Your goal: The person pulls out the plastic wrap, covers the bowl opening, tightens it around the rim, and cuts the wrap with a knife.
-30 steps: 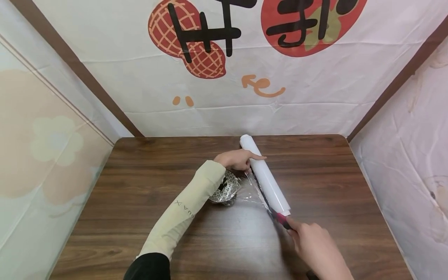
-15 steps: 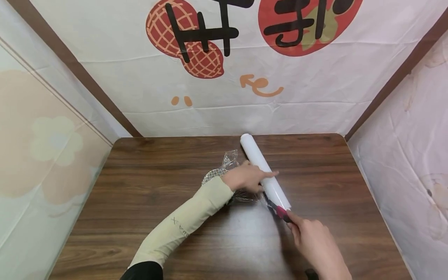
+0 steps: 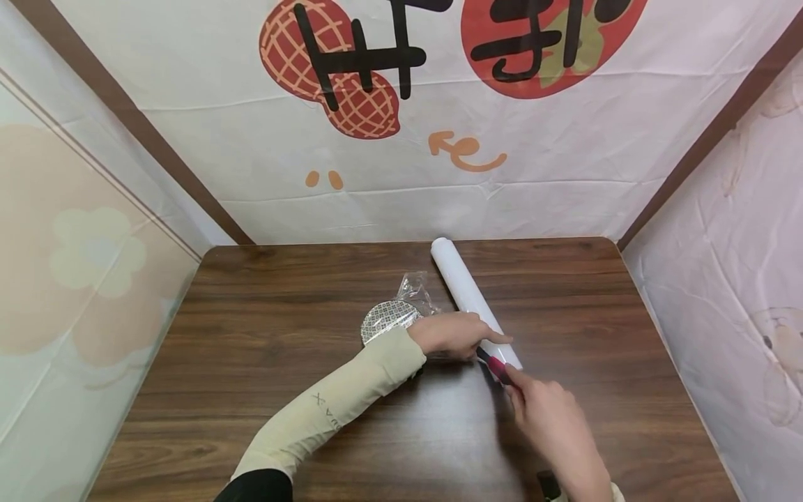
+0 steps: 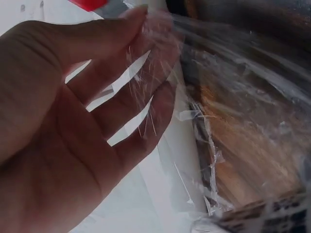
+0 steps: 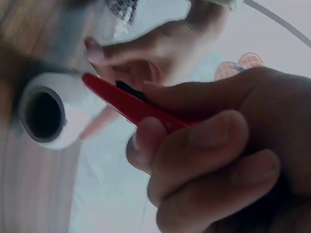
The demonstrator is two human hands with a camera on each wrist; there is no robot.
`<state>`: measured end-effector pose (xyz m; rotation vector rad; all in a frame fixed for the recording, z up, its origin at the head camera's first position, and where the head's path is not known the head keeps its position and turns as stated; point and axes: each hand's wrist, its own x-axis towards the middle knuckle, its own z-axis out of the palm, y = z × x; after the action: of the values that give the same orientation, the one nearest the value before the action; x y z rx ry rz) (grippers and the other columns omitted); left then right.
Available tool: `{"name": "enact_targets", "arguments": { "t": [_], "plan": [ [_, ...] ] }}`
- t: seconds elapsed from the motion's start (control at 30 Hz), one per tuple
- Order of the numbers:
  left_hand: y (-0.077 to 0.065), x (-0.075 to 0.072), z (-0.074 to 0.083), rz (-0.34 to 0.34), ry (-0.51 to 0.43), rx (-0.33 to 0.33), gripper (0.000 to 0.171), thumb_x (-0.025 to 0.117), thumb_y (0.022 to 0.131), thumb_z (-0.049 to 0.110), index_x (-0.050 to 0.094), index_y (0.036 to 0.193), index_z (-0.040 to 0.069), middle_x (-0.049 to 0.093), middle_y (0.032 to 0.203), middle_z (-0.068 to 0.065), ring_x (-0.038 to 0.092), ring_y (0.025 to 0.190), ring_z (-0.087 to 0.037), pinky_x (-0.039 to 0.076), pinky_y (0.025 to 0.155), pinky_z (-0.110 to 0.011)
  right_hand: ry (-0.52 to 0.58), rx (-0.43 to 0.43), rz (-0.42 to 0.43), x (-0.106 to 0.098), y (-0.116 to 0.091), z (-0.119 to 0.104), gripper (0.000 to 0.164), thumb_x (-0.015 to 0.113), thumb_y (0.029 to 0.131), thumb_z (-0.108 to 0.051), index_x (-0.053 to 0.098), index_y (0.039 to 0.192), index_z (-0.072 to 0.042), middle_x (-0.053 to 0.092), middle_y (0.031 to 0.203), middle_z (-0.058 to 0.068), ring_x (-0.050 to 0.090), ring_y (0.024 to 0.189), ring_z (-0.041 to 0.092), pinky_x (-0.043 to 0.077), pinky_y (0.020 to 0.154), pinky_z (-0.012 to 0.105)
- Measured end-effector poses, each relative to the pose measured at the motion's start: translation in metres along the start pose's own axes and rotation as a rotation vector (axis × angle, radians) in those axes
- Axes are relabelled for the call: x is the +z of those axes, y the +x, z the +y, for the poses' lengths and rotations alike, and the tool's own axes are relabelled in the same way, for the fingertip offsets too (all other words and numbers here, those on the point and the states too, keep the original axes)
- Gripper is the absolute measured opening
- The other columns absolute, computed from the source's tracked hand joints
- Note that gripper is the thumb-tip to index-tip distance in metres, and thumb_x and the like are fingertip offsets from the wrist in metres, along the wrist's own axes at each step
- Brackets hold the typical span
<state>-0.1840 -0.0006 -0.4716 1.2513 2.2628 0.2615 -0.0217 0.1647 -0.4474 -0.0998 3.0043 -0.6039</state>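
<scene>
A white roll of cling film (image 3: 463, 279) lies aslant on the wooden table, its hollow core showing in the right wrist view. My left hand (image 3: 454, 335) is at the roll's near part, forefinger stretched across it. In the left wrist view its thumb and a finger pinch clear plastic film (image 4: 243, 63). My right hand (image 3: 552, 418) grips the red-and-black handle of a knife (image 3: 498, 367) beside the roll's near end; its blade is mostly hidden by the left hand. A round patterned dish (image 3: 384, 319) with film over it sits left of the roll, partly behind the left forearm.
The brown wooden table (image 3: 251, 390) runs back to a printed white cloth wall (image 3: 389, 216). Cloth walls also stand at the left and right. Loose film (image 3: 414, 286) sticks up behind the dish.
My left hand has moved nearer along the roll, from its far part toward the knife. The dish has come more into view. The right hand has shifted only slightly, still gripping the knife.
</scene>
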Motion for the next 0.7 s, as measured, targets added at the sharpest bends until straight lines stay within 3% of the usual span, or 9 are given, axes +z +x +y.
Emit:
{"name": "enact_targets", "arguments": {
  "t": [0.07, 0.13, 0.23, 0.3, 0.37, 0.5, 0.6, 0.7],
  "plan": [
    [0.001, 0.000, 0.000, 0.006, 0.023, -0.018, 0.080, 0.059, 0.091, -0.008, 0.051, 0.154, 0.042, 0.070, 0.100, -0.004, 0.047, 0.073, -0.014, 0.040, 0.061, -0.023, -0.003, -0.010, -0.001, 0.002, -0.002, -0.001, 0.024, 0.074, 0.096, -0.015, 0.077, 0.120, -0.012, 0.074, 0.077, 0.014, 0.061, 0.056, 0.028, 0.046, 0.049, 0.046],
    [0.001, 0.000, 0.001, 0.009, 0.046, -0.048, 0.081, 0.061, 0.093, -0.007, 0.050, 0.153, 0.046, 0.071, 0.113, -0.004, 0.051, 0.082, -0.015, 0.043, 0.065, -0.024, 0.010, 0.011, -0.076, 0.000, -0.007, -0.003, 0.016, 0.076, 0.095, -0.015, 0.079, 0.111, -0.014, 0.069, 0.071, 0.007, 0.058, 0.056, 0.023, 0.045, 0.050, 0.040],
    [0.004, 0.000, 0.001, -0.016, 0.060, -0.066, 0.082, 0.062, 0.095, -0.005, 0.046, 0.155, 0.048, 0.071, 0.115, -0.004, 0.054, 0.087, -0.015, 0.044, 0.067, -0.024, 0.035, 0.062, -0.194, -0.007, -0.019, -0.005, 0.008, 0.079, 0.093, -0.016, 0.080, 0.101, -0.016, 0.060, 0.065, -0.002, 0.050, 0.056, 0.016, 0.039, 0.051, 0.030],
    [0.005, -0.001, 0.002, -0.026, 0.057, -0.061, 0.082, 0.061, 0.095, -0.006, 0.046, 0.156, 0.047, 0.071, 0.117, -0.003, 0.054, 0.085, -0.016, 0.043, 0.064, -0.024, 0.064, 0.111, -0.245, -0.013, -0.025, -0.006, 0.009, 0.078, 0.094, -0.018, 0.080, 0.103, -0.017, 0.057, 0.065, -0.004, 0.046, 0.057, 0.013, 0.036, 0.052, 0.027],
    [0.006, -0.003, 0.003, -0.030, 0.068, -0.059, 0.081, 0.060, 0.096, -0.005, 0.046, 0.156, 0.047, 0.071, 0.117, -0.003, 0.054, 0.082, -0.017, 0.043, 0.061, -0.025, 0.085, 0.138, -0.239, -0.020, -0.030, -0.004, 0.016, 0.076, 0.096, -0.021, 0.079, 0.111, -0.017, 0.056, 0.066, -0.004, 0.046, 0.055, 0.013, 0.035, 0.050, 0.025],
    [0.005, -0.005, 0.004, 0.002, 0.107, -0.115, 0.077, 0.059, 0.100, 0.003, 0.042, 0.156, 0.053, 0.072, 0.111, -0.006, 0.054, 0.076, -0.018, 0.044, 0.060, -0.027, 0.118, 0.168, -0.212, -0.032, -0.035, 0.005, 0.022, 0.075, 0.097, -0.024, 0.075, 0.118, -0.016, 0.052, 0.065, -0.003, 0.044, 0.055, 0.012, 0.035, 0.050, 0.025],
    [0.002, -0.006, 0.003, 0.062, 0.162, -0.152, 0.079, 0.061, 0.099, 0.007, 0.037, 0.159, 0.053, 0.072, 0.095, -0.007, 0.051, 0.069, -0.018, 0.045, 0.058, -0.028, 0.124, 0.194, -0.208, -0.039, -0.038, 0.013, 0.018, 0.075, 0.097, -0.032, 0.072, 0.105, -0.015, 0.047, 0.062, -0.004, 0.042, 0.056, 0.011, 0.033, 0.052, 0.024],
    [-0.003, -0.008, 0.000, 0.170, 0.263, -0.161, 0.083, 0.063, 0.095, 0.004, 0.036, 0.161, 0.048, 0.065, 0.076, -0.003, 0.048, 0.061, -0.018, 0.047, 0.055, -0.030, 0.133, 0.253, -0.192, -0.043, -0.037, 0.022, 0.033, 0.074, 0.097, -0.048, 0.069, 0.093, -0.016, 0.044, 0.059, -0.004, 0.041, 0.056, 0.013, 0.031, 0.050, 0.025]
  ]
}}
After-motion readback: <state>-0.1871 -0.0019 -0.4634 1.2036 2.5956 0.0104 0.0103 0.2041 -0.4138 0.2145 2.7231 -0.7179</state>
